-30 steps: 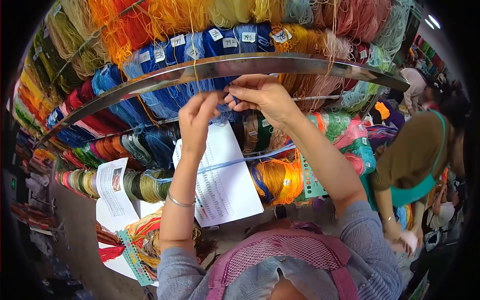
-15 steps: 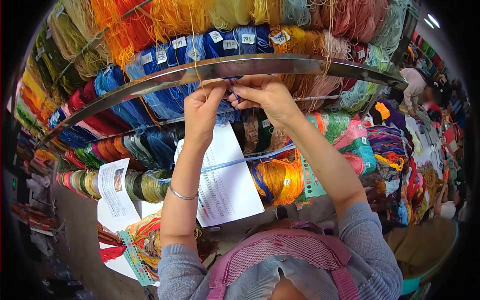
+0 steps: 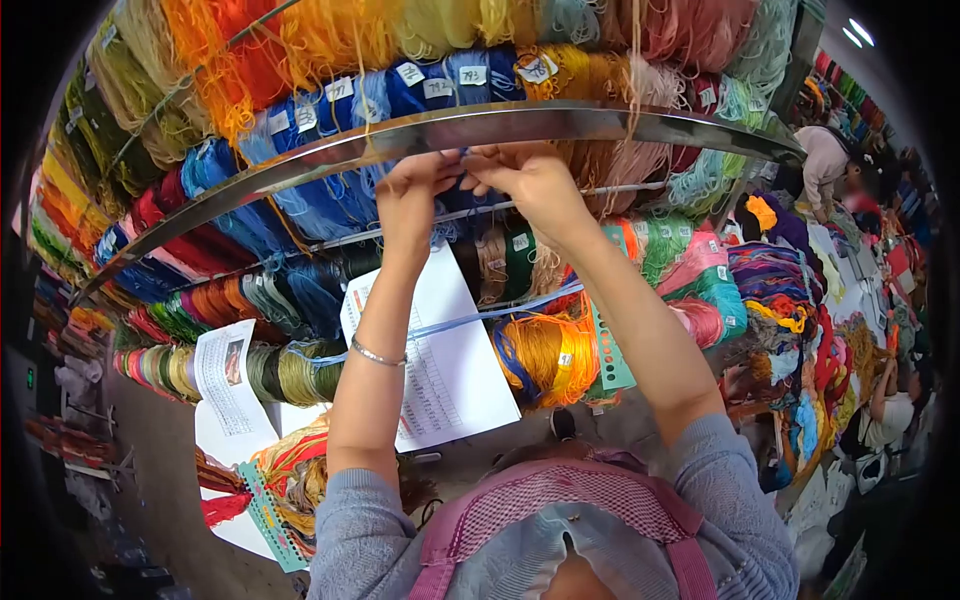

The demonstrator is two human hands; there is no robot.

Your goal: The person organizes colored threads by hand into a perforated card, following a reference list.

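Left fingers (image 3: 430, 168) raised, right fingers (image 3: 506, 178) beside — curled, blue thread (image 3: 345, 205) behind, can't tell if grasping

One left hand (image 3: 412, 195), one right hand (image 3: 530, 185), two in all; grey sleeves (image 3: 725, 485), two; bracelet (image 3: 378, 354), one; wide metal bar (image 3: 480, 126), one; printed sheets (image 3: 475, 370), two; green punched cards (image 3: 268, 515), two; apron (image 3: 575, 505), one; strip lights (image 3: 861, 32), two; labels (image 3: 473, 76) on the upper blue hanks (image 3: 503, 85), at least seven

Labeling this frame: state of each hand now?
Left hand: fingers bent; can't tell if holding anything.
Right hand: fingers curled; can't tell if holding anything.
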